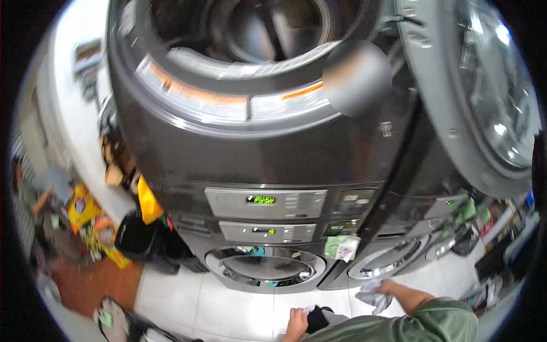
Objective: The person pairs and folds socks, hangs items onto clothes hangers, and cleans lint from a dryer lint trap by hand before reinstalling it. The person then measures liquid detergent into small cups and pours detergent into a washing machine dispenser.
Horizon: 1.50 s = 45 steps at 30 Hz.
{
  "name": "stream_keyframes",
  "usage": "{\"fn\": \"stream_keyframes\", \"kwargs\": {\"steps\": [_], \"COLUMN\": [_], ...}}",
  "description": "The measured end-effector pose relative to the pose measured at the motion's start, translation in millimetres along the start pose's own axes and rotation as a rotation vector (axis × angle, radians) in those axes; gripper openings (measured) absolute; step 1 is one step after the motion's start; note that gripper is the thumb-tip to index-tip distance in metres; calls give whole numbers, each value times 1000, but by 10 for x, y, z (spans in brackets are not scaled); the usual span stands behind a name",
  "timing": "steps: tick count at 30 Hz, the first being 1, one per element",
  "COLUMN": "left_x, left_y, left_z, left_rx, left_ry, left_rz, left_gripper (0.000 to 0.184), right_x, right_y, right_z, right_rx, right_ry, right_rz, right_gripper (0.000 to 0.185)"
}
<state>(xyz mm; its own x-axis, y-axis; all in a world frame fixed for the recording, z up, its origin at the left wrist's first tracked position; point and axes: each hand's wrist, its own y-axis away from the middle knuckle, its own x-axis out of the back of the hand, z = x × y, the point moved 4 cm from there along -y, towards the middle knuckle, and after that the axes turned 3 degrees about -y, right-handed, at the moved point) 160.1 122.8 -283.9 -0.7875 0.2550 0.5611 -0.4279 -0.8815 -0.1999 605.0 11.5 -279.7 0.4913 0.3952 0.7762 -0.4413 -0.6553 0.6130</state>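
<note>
Cloth (pixel 373 298) below open machine door (pixel 443 102)

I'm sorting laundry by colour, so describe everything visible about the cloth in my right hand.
The cloth is pale grey, looks soft and thin, and is bunched into loose folds. The fingers of your right hand grip it near one end, above the white floor tiles. Blur hides what kind of item it is.

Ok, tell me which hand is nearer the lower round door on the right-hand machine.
The right hand, holding grey cloth, appears just below the door. The left hand is lower and farther left.
</note>
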Motion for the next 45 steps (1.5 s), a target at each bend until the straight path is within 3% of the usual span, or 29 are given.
{"fn": "stream_keyframes", "kwargs": {"steps": [1, 2, 3, 4, 6, 7, 8, 10, 11, 14, 16, 17, 18, 21, 22, 24, 27, 30, 31, 34, 35, 37, 38, 39, 40, 44, 45], "left_x": [342, 564, 701, 803, 888, 814, 755, 701, 697, 289, 195, -78, -312, -775, -888, -1213, -1720, -2332, -2557, -2922, -2994, -3267, -3447, -3557, -3660, -4809, -5110], "left_y": [-235, -396, -555, -674, -884, -966, -1019, -1040, -904, -856, -763, -838, -886, -1003, -986, -1000, -925, -919, -906, -863, -844, -892, -942, -889, -863, -1123, -1157], "left_z": [368, 597, 688, 770, 848, 805, 851, 1249, 1558, 1678, 2069, 1830, 1823, 2141, 2395, 2723, 3246, 3528, 3502, 3764, 4046, 4415, 4471, 4780, 5088, 5192, 5293], "left_rx": [19, 36, -72, -183, -262, -164, -70, -286, -328, -550, -444, -317, -114, -144, -94, -27, -116, -819, -715, -474, -514, -611, -660, -526, -394, -339, -280], "left_ry": [46, 93, 62, 49, 101, -1, -135, -331, -7, 3, 139, 11, 89, 197, 316, 239, 60, -196, -176, -209, -203, -204, -216, -188, -164, -63, -87], "left_rz": [8, 3, 41, 68, -86, -335, -571, -897, -886, -1004, -1105, -1162, -1174, -1152, -1148, -1181, -1136, -810, -776, -767, -743, -680, -638, -659, -672, -795, -839], "left_gripper": [24, 23, 22, 23, 26, 26, 25, 22, 31, 28, 26, 24, 19, 24, 23, 22, 18, 20, 21, 27, 27, 27, 27, 27, 28, 24, 22], "right_x": [144, 58, -40, -165, -644, -1007, -1323, -1654, -1878, -2414, -2706, -2840, -2699, -4026, -4375, -4602, -4099, -3766, -3533, -2585, -2683, -2659, -3098, -2728, -2259, -1823, -1728], "right_y": [256, 318, 423, 679, 1395, 1732, 2016, 2600, 2803, 3051, 3343, 3545, 3853, 3636, 3536, 3431, 3697, 3918, 4121, 4458, 4329, 3967, 3422, 3426, 3604, 3320, 3293], "right_z": [140, 430, 733, 905, 905, 783, 588, 3, -57, -76, 195, 283, 299, 800, 899, 1152, 1821, 2873, 3150, 3627, 3885, 4330, 4649, 4666, 4644, 5099, 5274], "right_rx": [-126, 149, -116, -251, -457, -478, -449, -410, -485, -620, -664, -843, -1019, -1551, -1423, -973, -695, -884, -1168, -1458, -1441, -1157, -975, -832, -812, -922, -913], "right_ry": [116, 53, 73, -99, -824, -1077, -1184, -947, -1160, -1684, -1924, -1850, -1754, -1938, -2304, -2995, -2812, -2110, -1756, -968, -913, -1003, -1113, -1085, -1176, -1250, -1267], "right_rz": [-121, -90, -107, -211, -574, -706, -682, -290, -209, 57, 273, 414, 548, 705, 870, 1215, 1228, 924, 713, 435, 521, 596, 458, 614, 648, 557, 608], "right_gripper": [81, 62, 55, 62, 78, 87, 96, 84, 80, 72, 72, 68, 64, 54, 55, 55, 55, 59, 70, 78, 79, 69, 56, 47, 53, 64, 56]}}
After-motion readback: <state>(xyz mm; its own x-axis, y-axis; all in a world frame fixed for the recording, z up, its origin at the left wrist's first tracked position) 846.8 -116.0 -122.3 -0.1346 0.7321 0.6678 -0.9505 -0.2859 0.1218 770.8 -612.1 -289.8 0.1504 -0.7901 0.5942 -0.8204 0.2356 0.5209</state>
